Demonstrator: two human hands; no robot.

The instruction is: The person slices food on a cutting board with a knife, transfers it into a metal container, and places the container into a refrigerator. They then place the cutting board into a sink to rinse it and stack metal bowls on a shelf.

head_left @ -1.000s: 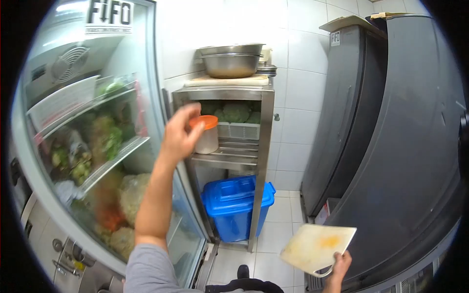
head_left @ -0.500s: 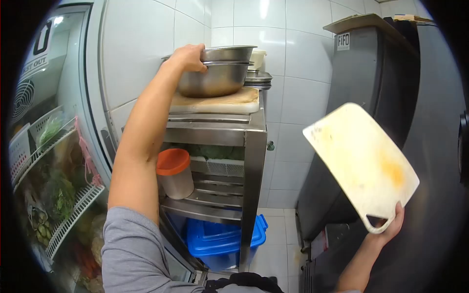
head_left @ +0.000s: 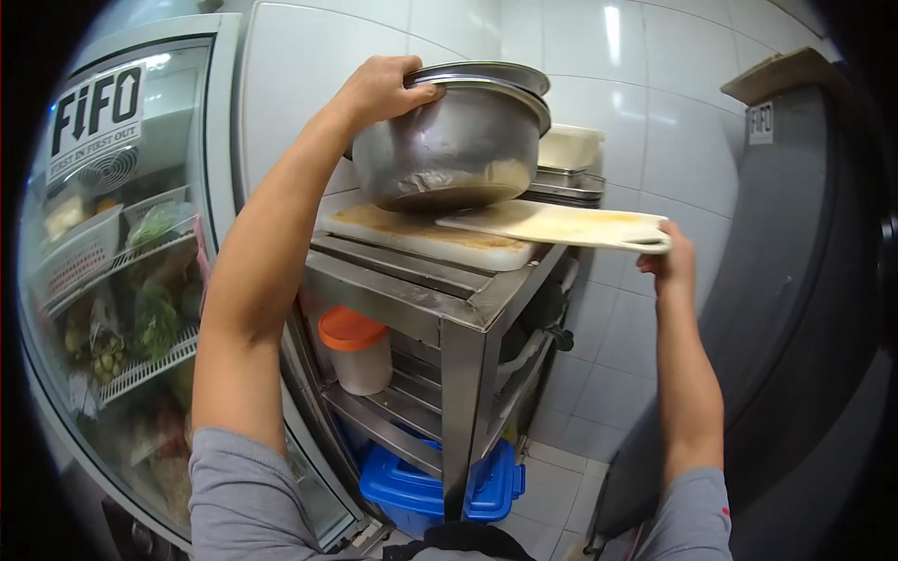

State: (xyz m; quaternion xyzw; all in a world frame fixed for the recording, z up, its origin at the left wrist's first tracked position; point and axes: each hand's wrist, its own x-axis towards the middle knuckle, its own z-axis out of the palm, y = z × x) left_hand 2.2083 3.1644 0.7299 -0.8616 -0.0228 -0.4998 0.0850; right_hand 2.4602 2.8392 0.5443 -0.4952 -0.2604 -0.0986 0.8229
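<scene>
My left hand [head_left: 388, 92] grips the rims of the stacked steel bowls [head_left: 449, 140], which sit tilted with their near side raised over a thick cutting board. That thick white cutting board [head_left: 412, 234], stained brown, lies on top of a steel rack [head_left: 458, 323]. By its handle end, my right hand [head_left: 675, 257] holds a thinner cream cutting board [head_left: 571, 222] nearly flat. Its far end reaches over the thick board and up to the underside of the bowls. Whether the two boards touch is hard to tell.
A glass-door fridge [head_left: 122, 280] with vegetables stands left. Behind the bowls are a cream container [head_left: 571, 147] and stacked metal trays [head_left: 566, 185]. Lower on the rack sits an orange-lidded jar [head_left: 360, 355], with a blue lidded bin [head_left: 402, 486] below. A dark cabinet [head_left: 776, 215] stands right.
My right hand has swung the thin cutting board left and laid it flat, its end now at the bowls. My left hand has tipped the bowls up from the thick board. The view has shifted.
</scene>
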